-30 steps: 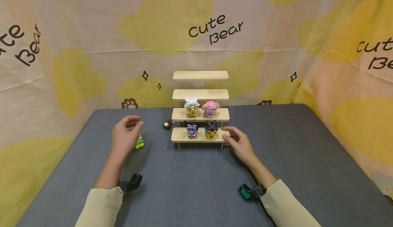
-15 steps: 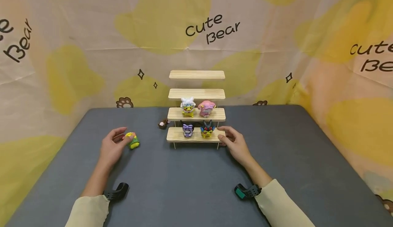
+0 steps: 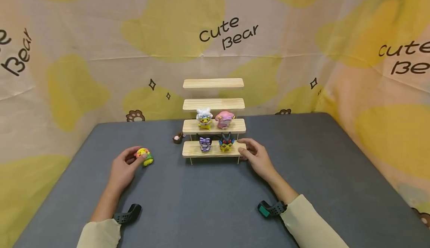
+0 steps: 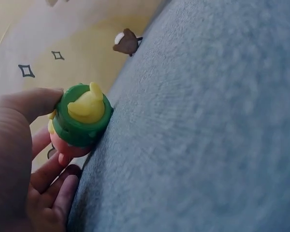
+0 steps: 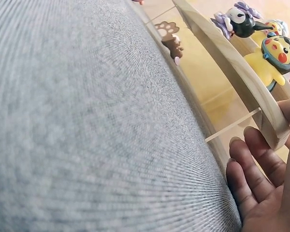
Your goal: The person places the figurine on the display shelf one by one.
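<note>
At the table's left, my left hand (image 3: 123,166) pinches a small green and yellow figurine (image 3: 146,157) with some red-pink on it. In the left wrist view the thumb presses the green side of the figurine (image 4: 82,116), and fingers lie behind it, close to the cloth. My right hand (image 3: 258,156) holds the right end of the lowest board of a stepped wooden display shelf (image 3: 215,154), thumb and fingers about the board's edge. On that board stand a purple figurine with a bow (image 3: 205,144) and a yellow figurine with a dark eared hood (image 3: 226,143).
One board up stand a white-hooded yellow figurine (image 3: 204,119) and a pink figurine (image 3: 224,120). Left of the shelf, a small brown figurine (image 3: 177,138) lies on the grey table (image 3: 201,203). A printed cloth backdrop (image 3: 161,35) rises behind the table.
My left hand has come down to the green and yellow figurine and taken hold of it; the figurine looks turned slightly. The right hand stays at the shelf. The view has shifted a little.
</note>
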{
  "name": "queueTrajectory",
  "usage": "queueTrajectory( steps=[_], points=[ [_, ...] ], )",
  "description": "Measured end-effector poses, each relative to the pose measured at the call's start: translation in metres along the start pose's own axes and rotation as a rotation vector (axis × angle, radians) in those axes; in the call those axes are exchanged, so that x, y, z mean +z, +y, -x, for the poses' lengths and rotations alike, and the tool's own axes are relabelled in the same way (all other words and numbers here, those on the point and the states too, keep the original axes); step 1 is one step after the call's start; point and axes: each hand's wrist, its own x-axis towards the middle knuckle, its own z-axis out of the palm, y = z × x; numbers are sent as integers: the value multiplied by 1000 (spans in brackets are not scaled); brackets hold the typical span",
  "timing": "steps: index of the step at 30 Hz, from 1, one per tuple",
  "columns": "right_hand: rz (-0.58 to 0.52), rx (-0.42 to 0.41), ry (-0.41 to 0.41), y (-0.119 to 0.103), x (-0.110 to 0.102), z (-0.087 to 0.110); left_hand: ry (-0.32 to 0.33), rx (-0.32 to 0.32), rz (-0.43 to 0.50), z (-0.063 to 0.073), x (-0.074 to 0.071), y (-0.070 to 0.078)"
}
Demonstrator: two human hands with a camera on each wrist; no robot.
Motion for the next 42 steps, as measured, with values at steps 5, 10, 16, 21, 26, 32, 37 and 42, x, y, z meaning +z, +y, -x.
queueTrajectory(
  steps=[5, 10, 16, 21, 26, 32, 37, 42],
  points=[
    [7, 9, 9, 1, -3, 3, 0, 18, -34, 1, 8, 1],
    [5, 8, 6, 1, -3, 3, -13, 11, -32, 0, 10, 1],
    [-7, 2, 16, 2, -2, 7, -6, 37, -55, -1, 12, 0],
    [-17, -3, 11, 1, -1, 5, 36, 76, -13, -1, 12, -1],
    [-1, -4, 18, 0, -1, 4, 22, 92, 74, -1, 11, -1],
    [7, -2, 7, 0, -2, 3, 21, 93, 123, 0, 11, -1],
    [-5, -8, -2, -3, 0, 1, 14, 133, 148, 1, 9, -2],
    [-13, -10, -4, -4, 1, -1, -24, 139, 185, 1, 7, -1]
  ],
)
